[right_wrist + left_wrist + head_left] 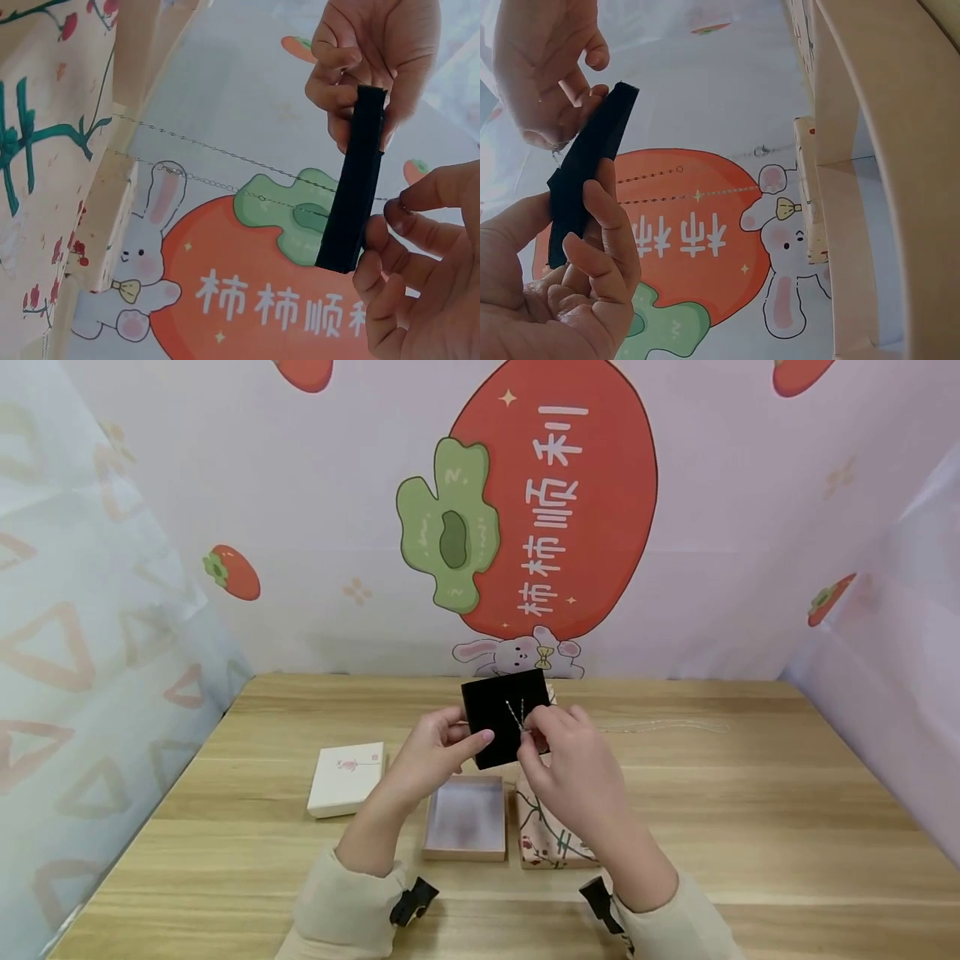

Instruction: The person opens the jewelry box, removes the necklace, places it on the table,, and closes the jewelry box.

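My left hand (431, 747) holds a square black velvety jewelry pad (491, 710) by its left edge, thumb on the front face and fingers behind. The pad is raised above the table and tilted. At the pad's front my right hand (573, 764) pinches a thin silver necklace (512, 712) between thumb and fingertips. Two strands of the necklace lie in a V on the black face. From the pad's other side, two strands of chain (225, 154) stretch away in the right wrist view. My right fingers hide the part they pinch.
An open shallow box (465, 858) with a pale inside sits below the pad. Right of it is a floral-patterned box (558, 847); on the left, a white box (348, 777) with a pink print. A thin chain (667, 724) extends over the table at right.
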A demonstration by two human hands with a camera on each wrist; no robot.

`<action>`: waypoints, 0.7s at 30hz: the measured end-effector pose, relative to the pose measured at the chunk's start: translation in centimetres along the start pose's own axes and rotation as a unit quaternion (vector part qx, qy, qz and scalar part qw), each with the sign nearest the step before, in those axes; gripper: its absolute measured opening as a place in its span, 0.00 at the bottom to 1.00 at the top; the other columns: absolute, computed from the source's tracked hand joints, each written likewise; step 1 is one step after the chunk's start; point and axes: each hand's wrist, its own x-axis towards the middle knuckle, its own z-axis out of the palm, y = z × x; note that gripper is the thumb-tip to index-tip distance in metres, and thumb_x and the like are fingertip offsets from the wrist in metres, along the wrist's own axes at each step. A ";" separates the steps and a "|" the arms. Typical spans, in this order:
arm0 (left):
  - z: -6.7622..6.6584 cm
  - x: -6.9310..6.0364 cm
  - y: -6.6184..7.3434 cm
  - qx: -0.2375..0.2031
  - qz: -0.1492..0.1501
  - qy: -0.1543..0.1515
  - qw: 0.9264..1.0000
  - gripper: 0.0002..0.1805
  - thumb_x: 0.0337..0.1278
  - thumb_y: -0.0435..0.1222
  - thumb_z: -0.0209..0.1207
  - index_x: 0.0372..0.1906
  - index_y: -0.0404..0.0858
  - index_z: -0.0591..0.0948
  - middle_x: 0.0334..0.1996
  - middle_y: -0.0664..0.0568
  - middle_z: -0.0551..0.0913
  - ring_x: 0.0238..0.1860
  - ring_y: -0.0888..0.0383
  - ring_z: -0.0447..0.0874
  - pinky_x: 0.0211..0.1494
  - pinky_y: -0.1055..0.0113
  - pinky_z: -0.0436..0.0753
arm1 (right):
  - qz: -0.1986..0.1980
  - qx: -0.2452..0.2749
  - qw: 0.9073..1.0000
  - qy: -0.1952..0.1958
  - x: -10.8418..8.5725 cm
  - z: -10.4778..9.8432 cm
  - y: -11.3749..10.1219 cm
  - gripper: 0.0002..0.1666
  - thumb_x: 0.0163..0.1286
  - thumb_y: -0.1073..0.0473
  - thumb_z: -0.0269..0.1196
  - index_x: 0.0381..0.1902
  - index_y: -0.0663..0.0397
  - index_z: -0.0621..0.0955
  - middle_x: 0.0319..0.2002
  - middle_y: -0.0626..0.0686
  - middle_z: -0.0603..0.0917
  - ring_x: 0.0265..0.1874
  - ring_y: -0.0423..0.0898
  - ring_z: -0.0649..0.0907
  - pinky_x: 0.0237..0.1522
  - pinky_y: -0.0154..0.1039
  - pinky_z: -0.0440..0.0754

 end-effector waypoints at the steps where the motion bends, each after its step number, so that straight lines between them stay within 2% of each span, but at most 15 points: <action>1: 0.0 0.0 0.0 -0.001 -0.003 0.001 1.000 0.17 0.68 0.37 0.59 0.57 0.36 0.80 0.44 0.43 0.89 0.25 0.61 0.71 0.27 0.71 0.71 | 0.007 0.022 1.000 -0.003 0.0 -0.1 0.0 0.04 0.64 0.65 0.63 0.30 0.52 0.79 0.25 0.45 0.79 0.29 0.44 0.72 0.30 0.34 0.73; 4: 0.0 0.0 -0.1 -0.002 -0.003 -0.003 1.000 0.16 0.67 0.37 0.60 0.56 0.36 0.80 0.37 0.47 0.89 0.19 0.63 0.64 0.24 0.71 0.67 | 0.034 0.093 0.995 -0.015 0.0 -0.5 0.0 0.04 0.65 0.65 0.61 0.30 0.51 0.80 0.24 0.44 0.78 0.29 0.44 0.73 0.30 0.34 0.73; 7: 0.1 -0.1 -0.2 0.003 -0.003 -0.011 1.000 0.16 0.67 0.38 0.60 0.56 0.36 0.80 0.31 0.50 0.87 0.18 0.63 0.61 0.23 0.71 0.64 | 0.064 0.165 0.984 -0.031 0.1 -0.9 0.2 0.05 0.67 0.65 0.60 0.31 0.51 0.80 0.24 0.44 0.77 0.28 0.43 0.74 0.27 0.34 0.72; 12: 0.1 -0.2 -0.2 0.012 -0.009 -0.017 1.000 0.18 0.66 0.39 0.61 0.57 0.38 0.80 0.30 0.50 0.89 0.23 0.61 0.69 0.25 0.70 0.67 | 0.108 0.265 0.957 -0.052 0.2 -1.6 0.7 0.06 0.71 0.64 0.58 0.32 0.53 0.80 0.26 0.48 0.77 0.29 0.41 0.75 0.21 0.34 0.71; 15: 0.2 -0.1 -0.1 0.010 -0.014 -0.022 1.000 0.18 0.65 0.40 0.61 0.56 0.38 0.81 0.22 0.53 0.85 0.22 0.61 0.68 0.25 0.70 0.67 | 0.117 0.312 0.941 -0.053 0.4 -1.9 1.1 0.07 0.72 0.64 0.57 0.33 0.58 0.80 0.28 0.51 0.78 0.31 0.41 0.77 0.24 0.35 0.76; 19: 0.3 -0.1 -0.1 0.009 -0.025 -0.026 0.999 0.17 0.65 0.39 0.62 0.55 0.37 0.81 0.17 0.56 0.79 0.19 0.61 0.66 0.25 0.70 0.67 | 0.107 0.354 0.927 -0.056 0.5 -2.1 1.3 0.08 0.72 0.65 0.56 0.33 0.63 0.79 0.28 0.51 0.78 0.34 0.42 0.78 0.31 0.38 0.81; 21: 0.3 -0.1 -0.2 0.012 -0.033 -0.027 0.999 0.17 0.65 0.39 0.62 0.55 0.37 0.81 0.18 0.56 0.81 0.21 0.61 0.67 0.26 0.69 0.68 | 0.103 0.369 0.922 -0.059 0.5 -2.2 1.4 0.08 0.72 0.66 0.56 0.33 0.65 0.79 0.28 0.50 0.78 0.33 0.42 0.77 0.26 0.37 0.79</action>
